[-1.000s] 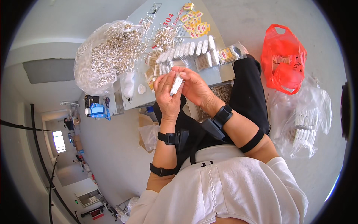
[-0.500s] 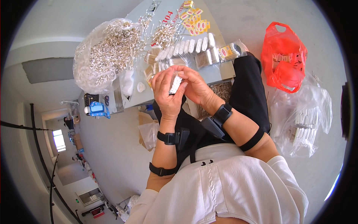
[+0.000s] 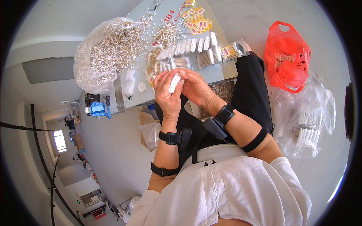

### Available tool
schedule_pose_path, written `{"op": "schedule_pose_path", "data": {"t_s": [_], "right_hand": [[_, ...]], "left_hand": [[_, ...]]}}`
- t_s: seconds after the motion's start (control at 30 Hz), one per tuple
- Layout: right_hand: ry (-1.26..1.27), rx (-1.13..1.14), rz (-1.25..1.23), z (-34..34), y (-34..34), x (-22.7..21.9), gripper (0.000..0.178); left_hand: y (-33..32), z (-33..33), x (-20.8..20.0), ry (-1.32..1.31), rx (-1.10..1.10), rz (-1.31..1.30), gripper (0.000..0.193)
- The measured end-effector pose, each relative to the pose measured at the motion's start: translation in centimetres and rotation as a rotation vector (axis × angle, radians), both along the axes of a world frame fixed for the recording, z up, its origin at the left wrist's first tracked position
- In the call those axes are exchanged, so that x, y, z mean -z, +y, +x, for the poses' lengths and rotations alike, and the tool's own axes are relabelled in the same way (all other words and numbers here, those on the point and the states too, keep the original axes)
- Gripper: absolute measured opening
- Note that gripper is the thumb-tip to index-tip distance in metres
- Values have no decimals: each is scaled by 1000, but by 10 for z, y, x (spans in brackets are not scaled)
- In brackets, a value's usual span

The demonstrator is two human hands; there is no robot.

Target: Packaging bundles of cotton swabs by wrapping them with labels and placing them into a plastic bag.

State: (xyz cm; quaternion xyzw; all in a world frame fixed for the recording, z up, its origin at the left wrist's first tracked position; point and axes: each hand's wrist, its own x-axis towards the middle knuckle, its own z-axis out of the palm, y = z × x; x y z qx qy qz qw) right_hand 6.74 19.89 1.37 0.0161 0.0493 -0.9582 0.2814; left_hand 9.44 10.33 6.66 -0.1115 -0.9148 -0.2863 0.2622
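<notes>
A bundle of cotton swabs is held up over the near edge of the table, its white tips facing me. My left hand is closed round it from the left, thumb along its side. From the right, my right hand pinches the same bundle with thumb and fingers; some fingertips are hidden behind it. Beyond the hands lies a row of packed swab bundles, white tips up. A clear packet with a yellow label rests at its right end.
Loose swabs fill a large clear bag at the left, with a smaller heap beside it. Yellow cards lie at the table's far end. On the floor at right are a red bag and a clear bag of bundles.
The bundle has turned a little in my hands and its white tips show more fully. My hands have shifted only slightly, both still on it.
</notes>
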Motion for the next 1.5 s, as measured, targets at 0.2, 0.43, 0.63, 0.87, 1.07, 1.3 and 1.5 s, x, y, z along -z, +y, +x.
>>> {"op": "schedule_pose_path", "data": {"t_s": [0.2, 0.43, 0.63, 0.87, 1.07, 1.3, 1.5], "right_hand": [[6, -12, 28, 0, 0, 1, 27], [39, -11, -78, -5, 3, 11, 30], [65, -41, -17, -5, 8, 17, 31], [69, -59, 213, -4, 7, 28, 35], [103, -53, 287, -5, 5, 30, 39], [29, -89, 148, -6, 7, 41, 38], [-54, -148, 35, 2, 4, 46, 27]], "left_hand": [[1, 1, 4, -12, 2, -2, 33], [-2, 0, 4, -12, 85, -124, 59], [-4, 0, -4, -202, 169, -153, 75], [-10, 0, 8, -359, 193, -19, 78], [-16, -2, 21, -435, 163, 115, 69], [-20, -7, 24, -386, 246, 224, 56], [-13, -6, 30, -379, 257, 295, 45]]}}
